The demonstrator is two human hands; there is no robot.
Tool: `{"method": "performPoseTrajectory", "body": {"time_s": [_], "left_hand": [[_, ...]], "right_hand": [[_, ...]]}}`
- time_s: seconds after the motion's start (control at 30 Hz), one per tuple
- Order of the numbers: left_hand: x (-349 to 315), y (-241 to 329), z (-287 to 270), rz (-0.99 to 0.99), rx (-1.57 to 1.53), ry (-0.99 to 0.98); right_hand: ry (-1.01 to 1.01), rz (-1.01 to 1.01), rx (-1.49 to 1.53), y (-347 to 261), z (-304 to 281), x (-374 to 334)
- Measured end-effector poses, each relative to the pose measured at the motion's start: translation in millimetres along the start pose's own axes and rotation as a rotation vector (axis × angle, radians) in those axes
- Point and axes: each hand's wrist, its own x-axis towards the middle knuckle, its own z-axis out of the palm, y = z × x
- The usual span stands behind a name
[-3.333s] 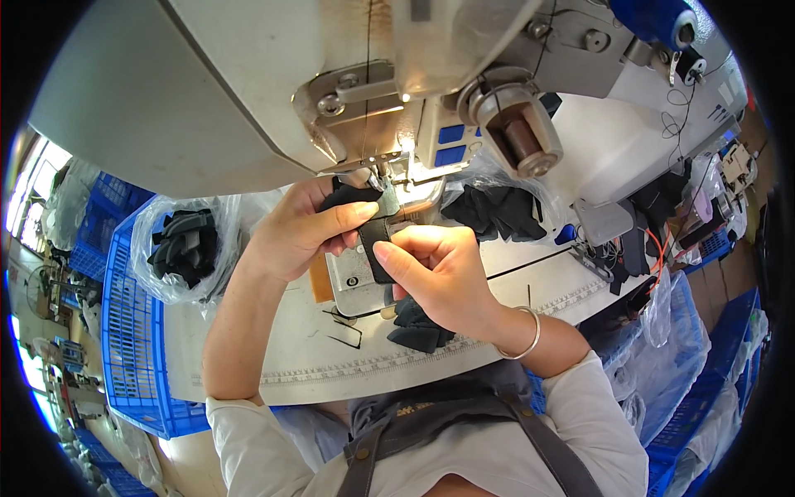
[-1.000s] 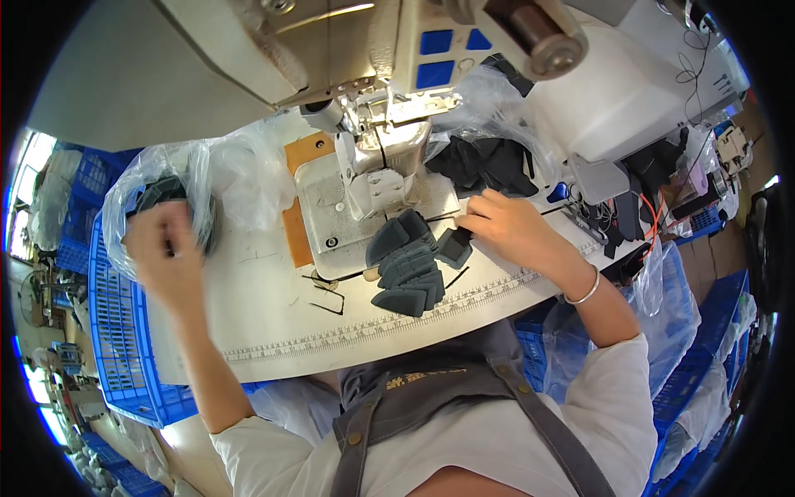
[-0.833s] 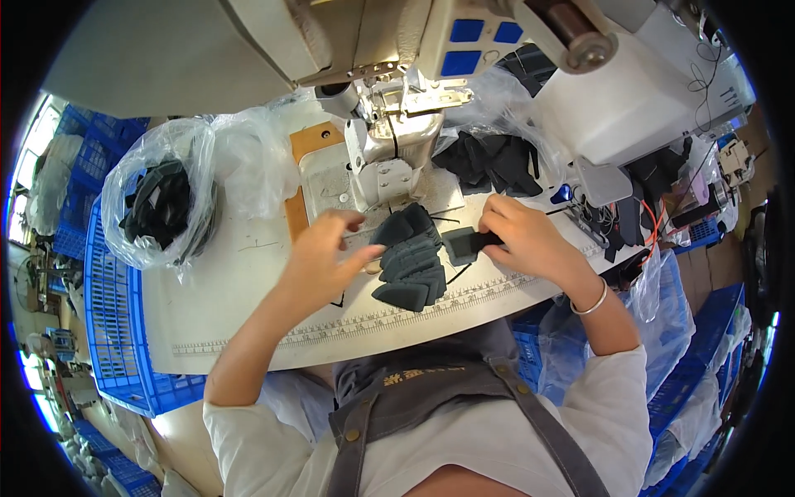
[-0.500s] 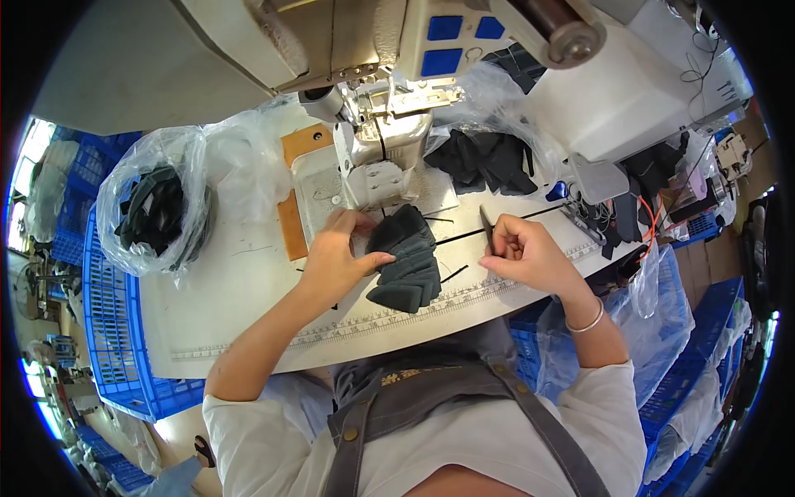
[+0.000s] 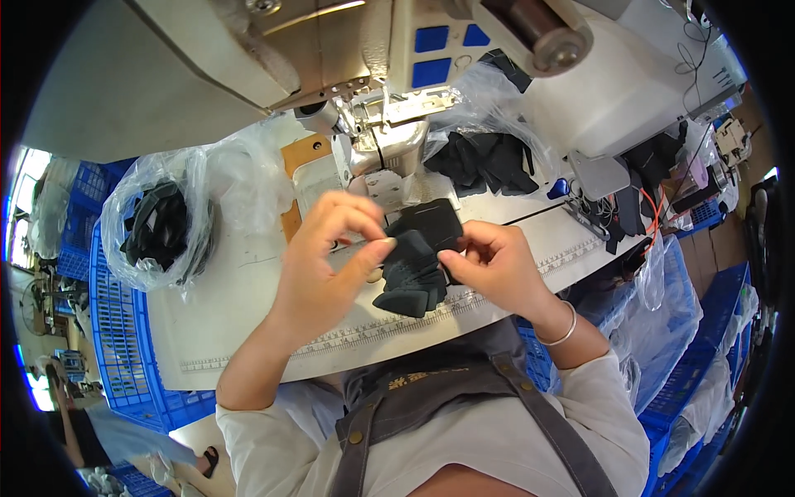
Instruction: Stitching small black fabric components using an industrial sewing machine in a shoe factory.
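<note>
A flat, dark fabric piece (image 5: 432,222) with a rounded corner is gripped at its right edge by my right hand (image 5: 493,261), between thumb and fingers. Below and partly behind it, a fanned stack of black fabric pieces (image 5: 407,286) lies on the white table, in front of the sewing machine (image 5: 389,149). My left hand (image 5: 327,253) is at the left of the stack, thumb tip by the pieces' edge. Its fingers are raised apart from the thumb and blurred by motion. The slim dark tool seen earlier in my right hand is now hidden.
A clear plastic bag (image 5: 195,178) of black pieces stands at the left, beside a blue crate (image 5: 120,323). More black pieces (image 5: 484,161) lie in plastic behind the machine. A printed ruler (image 5: 331,338) runs along the table's front. Blue crates (image 5: 696,356) stand at the right.
My right hand has moved left to the stack and now grips a fabric piece there. The left hand has lifted off its hold on the stack. A person now shows at the lower left.
</note>
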Motion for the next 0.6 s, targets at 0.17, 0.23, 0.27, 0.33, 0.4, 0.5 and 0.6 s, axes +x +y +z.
{"method": "performPoseTrajectory", "body": {"time_s": [0.17,0.23,0.27,0.33,0.4,0.5,0.6], "left_hand": [[5,7,1,-0.105,-0.158,0.019],[4,10,1,-0.159,-0.249,0.034],[4,11,2,-0.219,-0.342,0.053],[4,10,3,-0.190,-0.354,0.044],[4,12,3,-0.163,-0.365,0.037],[3,17,4,-0.199,-0.374,0.012],[3,18,5,-0.254,-0.473,-0.106]], "right_hand": [[-0.010,-0.263,0.048,-24,15,-1],[0.001,-0.333,0.061,-28,18,0],[0.008,-0.331,0.060,-28,18,1],[-0.054,-0.303,0.080,-28,18,1],[-0.028,-0.350,0.051,-25,19,2],[0.000,-0.451,-0.021,-25,18,3],[-0.006,-0.527,-0.092,-25,20,4]]}}
